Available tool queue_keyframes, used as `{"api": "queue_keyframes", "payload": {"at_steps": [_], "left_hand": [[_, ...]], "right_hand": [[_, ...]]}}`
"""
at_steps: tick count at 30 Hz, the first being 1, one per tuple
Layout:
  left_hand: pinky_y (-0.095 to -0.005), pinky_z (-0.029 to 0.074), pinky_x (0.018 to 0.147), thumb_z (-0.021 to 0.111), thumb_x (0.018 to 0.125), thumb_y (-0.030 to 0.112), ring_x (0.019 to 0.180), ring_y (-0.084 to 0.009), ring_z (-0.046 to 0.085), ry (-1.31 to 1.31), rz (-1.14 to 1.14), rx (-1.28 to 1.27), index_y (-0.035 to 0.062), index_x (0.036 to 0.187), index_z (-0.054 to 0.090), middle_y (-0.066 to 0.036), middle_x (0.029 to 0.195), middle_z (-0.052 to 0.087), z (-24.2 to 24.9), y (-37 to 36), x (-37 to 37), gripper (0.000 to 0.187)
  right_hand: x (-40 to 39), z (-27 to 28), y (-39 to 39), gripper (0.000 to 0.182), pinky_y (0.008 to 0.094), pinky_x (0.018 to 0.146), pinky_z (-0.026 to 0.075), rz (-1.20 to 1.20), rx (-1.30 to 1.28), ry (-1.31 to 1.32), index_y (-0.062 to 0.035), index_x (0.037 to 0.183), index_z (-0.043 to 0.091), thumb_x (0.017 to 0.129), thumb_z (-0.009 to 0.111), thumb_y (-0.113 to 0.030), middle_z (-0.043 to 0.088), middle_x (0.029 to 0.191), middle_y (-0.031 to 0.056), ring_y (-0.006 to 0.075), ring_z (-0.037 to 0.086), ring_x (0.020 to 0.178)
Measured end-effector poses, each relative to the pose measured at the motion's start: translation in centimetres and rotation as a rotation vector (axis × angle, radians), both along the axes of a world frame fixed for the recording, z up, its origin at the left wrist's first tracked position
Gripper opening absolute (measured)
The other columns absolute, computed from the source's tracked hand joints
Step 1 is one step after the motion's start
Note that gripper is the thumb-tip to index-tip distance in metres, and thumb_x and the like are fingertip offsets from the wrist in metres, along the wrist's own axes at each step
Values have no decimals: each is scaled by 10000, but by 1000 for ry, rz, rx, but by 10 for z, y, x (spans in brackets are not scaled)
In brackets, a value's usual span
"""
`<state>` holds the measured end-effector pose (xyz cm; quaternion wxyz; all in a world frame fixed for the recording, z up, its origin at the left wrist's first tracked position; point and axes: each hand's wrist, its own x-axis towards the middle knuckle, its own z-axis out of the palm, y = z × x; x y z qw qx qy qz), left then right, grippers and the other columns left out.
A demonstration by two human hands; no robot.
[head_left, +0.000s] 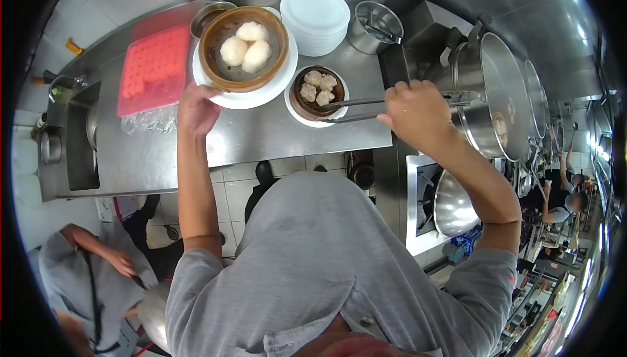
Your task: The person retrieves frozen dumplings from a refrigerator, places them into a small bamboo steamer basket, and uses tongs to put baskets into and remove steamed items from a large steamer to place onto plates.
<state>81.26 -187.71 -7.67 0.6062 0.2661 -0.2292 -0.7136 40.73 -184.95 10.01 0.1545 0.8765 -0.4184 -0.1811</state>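
My left hand (198,110) grips the near left edge of a white plate (282,86). On that plate sits a bamboo steamer (279,37) with three white buns (255,57) inside. My right hand (418,112) is closed around long metal tongs (366,102), whose tips are at the right rim of a smaller bamboo steamer (304,106). Several dumplings (320,81) fill this smaller steamer, which rests on a small white plate (320,124) on the steel counter (261,141).
Behind stand stacked white plates (315,11) and a metal pot (375,27). A red tray (155,63) lies left, near a sink (83,148). Large steamer pots (480,76) and a wok (452,203) stand at right. Another person (104,272) is at lower left.
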Motion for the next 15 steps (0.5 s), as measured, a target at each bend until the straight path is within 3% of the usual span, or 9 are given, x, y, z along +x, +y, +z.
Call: {"api": "queue_keyframes", "payload": {"at_steps": [5,9,15], "left_hand": [[-387,595,971,551,792,-83,1109,-254,694,39,-53,6,-45,1314,514,-154,1245,662,-15,6,4,524],[-356,655,752,542,790,-52,908,-248,731,0,57,64,-64,1278,550,-161,1109,693,-8,14,-7,487],[-364,662,745,549,796,-51,889,-253,739,2,62,98,-71,1252,565,-161,1070,705,-16,15,-5,457]], "right_hand": [[12,-25,-13,270,384,721,539,10,111,-1,-73,850,739,906,699,-334,703,816,94,261,715,812],[14,-17,-19,246,386,718,547,-36,160,4,-81,844,749,906,695,-313,716,834,94,265,722,824],[17,-15,-20,307,380,752,542,-44,176,66,-76,889,731,904,695,-381,710,872,82,257,708,841]]}}
